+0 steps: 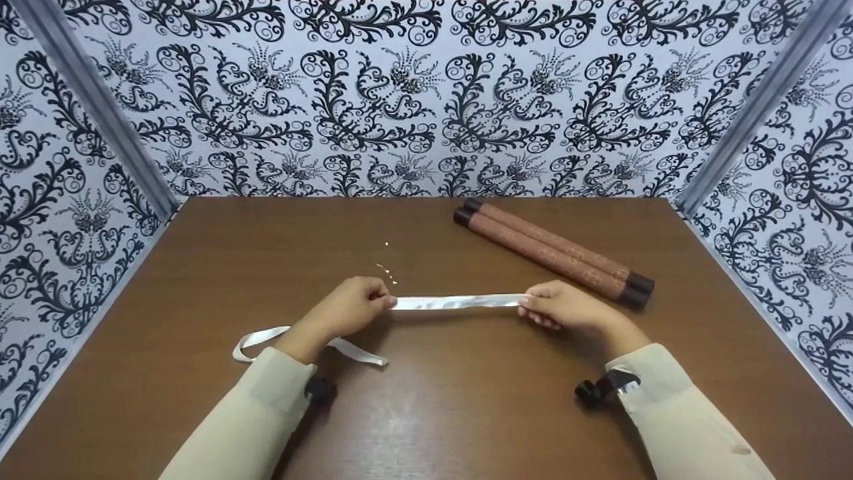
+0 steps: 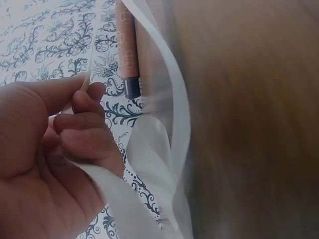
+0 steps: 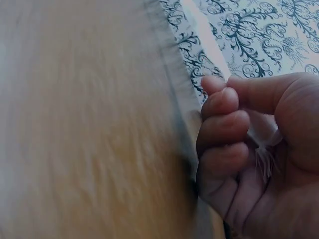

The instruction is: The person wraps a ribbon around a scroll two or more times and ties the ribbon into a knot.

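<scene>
A white satin ribbon (image 1: 456, 303) stretches nearly level between the two hands in the head view. My left hand (image 1: 350, 307) pinches it at the left between thumb and forefinger, and the other fingers curl in. From that hand a loose length of ribbon (image 2: 177, 99) trails down, and its tail (image 1: 360, 352) lies on the table by the left wrist. My right hand (image 1: 560, 307) pinches the ribbon's other end. In the right wrist view a frayed end (image 3: 264, 159) shows inside the palm, behind the curled fingers (image 3: 224, 124).
Two brown patterned rolls with dark ends (image 1: 553, 253) lie side by side at the back right of the wooden table (image 1: 453, 413). Small white scraps (image 1: 386, 270) are scattered beyond the left hand. Patterned walls (image 1: 426, 100) enclose the table's back and sides.
</scene>
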